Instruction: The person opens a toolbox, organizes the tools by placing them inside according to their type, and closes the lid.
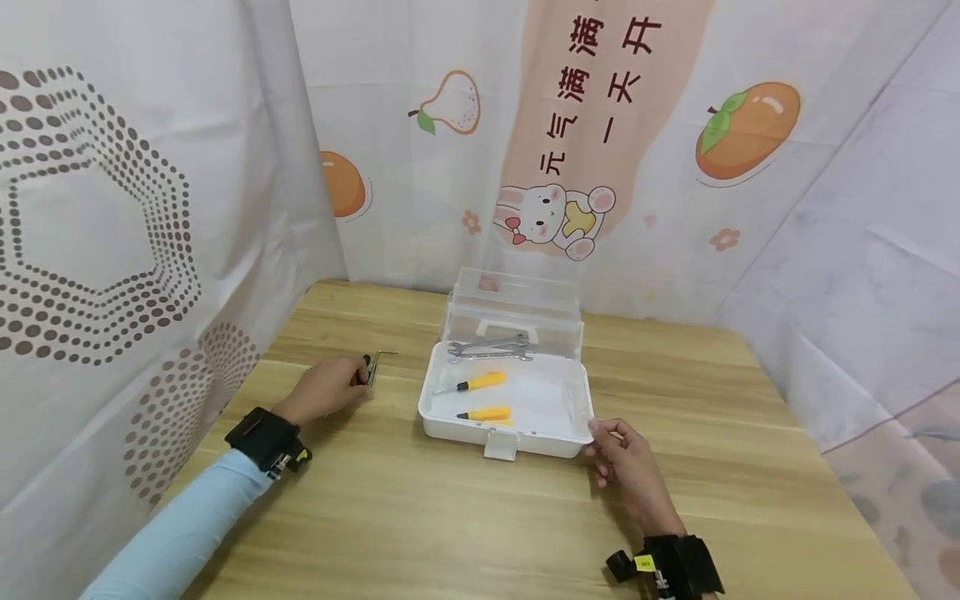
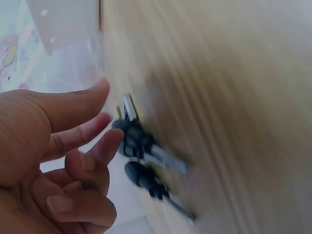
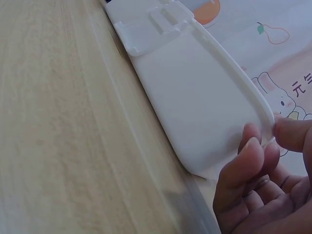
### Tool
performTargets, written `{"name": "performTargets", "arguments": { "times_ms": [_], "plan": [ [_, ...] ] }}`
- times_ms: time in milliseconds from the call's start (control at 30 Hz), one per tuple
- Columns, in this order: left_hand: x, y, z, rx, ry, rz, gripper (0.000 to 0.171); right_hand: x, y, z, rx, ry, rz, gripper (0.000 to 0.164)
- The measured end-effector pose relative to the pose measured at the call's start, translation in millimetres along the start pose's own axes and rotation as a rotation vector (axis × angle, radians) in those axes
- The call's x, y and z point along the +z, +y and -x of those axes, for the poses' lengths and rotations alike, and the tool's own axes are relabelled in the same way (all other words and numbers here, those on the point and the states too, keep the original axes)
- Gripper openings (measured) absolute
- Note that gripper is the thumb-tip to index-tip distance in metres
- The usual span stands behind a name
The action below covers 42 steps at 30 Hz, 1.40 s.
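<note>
A white toolbox [image 1: 457, 430] sits on the table with its clear lid [image 1: 525, 296] raised at the back. Inside it lie metal wrenches [image 1: 491, 352] and yellow-handled screwdrivers [image 1: 487, 380]. My right hand [image 1: 628, 468] pinches the box's near right corner, thumb on the rim and fingers below, as the right wrist view shows. Left of the box, my left hand [image 1: 326, 390] is by some small tools. In the left wrist view these include two black-handled screwdrivers [image 2: 144, 178], slightly blurred, and the thumb stands apart from them. An L-shaped hex key [image 1: 376, 364] lies beside that hand.
The wooden table [image 1: 480, 517] runs to a printed curtain [image 1: 420, 200] at the back, and more fabric [image 1: 217, 167] hangs along the left side. The box's latch [image 1: 501, 445] hangs down at its front.
</note>
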<state>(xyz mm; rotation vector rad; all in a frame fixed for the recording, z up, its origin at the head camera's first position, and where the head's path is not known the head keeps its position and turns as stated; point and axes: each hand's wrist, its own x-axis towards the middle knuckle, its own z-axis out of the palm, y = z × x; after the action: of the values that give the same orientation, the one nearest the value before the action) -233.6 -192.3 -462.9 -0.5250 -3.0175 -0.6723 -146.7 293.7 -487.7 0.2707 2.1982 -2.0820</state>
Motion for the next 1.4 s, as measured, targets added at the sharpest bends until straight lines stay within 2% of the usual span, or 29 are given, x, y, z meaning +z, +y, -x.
{"name": "performTargets", "arguments": {
  "times_ms": [167,300,433,533,633,733,867,1000,1300,1400],
  "plan": [
    [6.6,3.2,-12.4,-0.001,-0.028,-0.067,0.032,3,2,1,0.005,-0.001,-0.009,0.039],
    [8.1,6.6,-18.3,-0.019,-0.038,-0.060,0.031,3,2,1,0.001,0.010,-0.018,0.043],
    [11.5,9.0,-17.9,-0.014,-0.067,-0.032,0.030,2,2,2,0.011,0.007,-0.012,0.042],
    [15.0,9.9,-14.6,0.012,-0.078,-0.041,0.038,3,3,2,0.032,0.002,-0.007,0.041],
    [17.0,11.7,-12.0,0.058,-0.056,-0.057,0.044,4,3,3,0.044,0.001,-0.004,0.041],
    [17.2,15.5,-11.3,0.085,-0.005,-0.046,0.041,3,1,3,0.040,0.005,0.002,0.043],
    [14.3,21.7,-11.8,0.090,0.066,-0.030,0.024,2,-3,2,0.036,0.008,0.017,0.046],
    [10.1,25.8,-12.3,0.087,0.090,-0.056,0.007,2,-4,1,0.045,0.000,0.022,0.045],
    [14.8,24.7,-6.0,0.139,0.148,-0.143,0.021,-2,-7,0,0.066,0.010,0.031,0.032],
    [14.3,22.7,-6.3,0.140,0.154,-0.194,0.018,-1,-7,-1,0.070,0.000,0.017,0.032]
  ]
}}
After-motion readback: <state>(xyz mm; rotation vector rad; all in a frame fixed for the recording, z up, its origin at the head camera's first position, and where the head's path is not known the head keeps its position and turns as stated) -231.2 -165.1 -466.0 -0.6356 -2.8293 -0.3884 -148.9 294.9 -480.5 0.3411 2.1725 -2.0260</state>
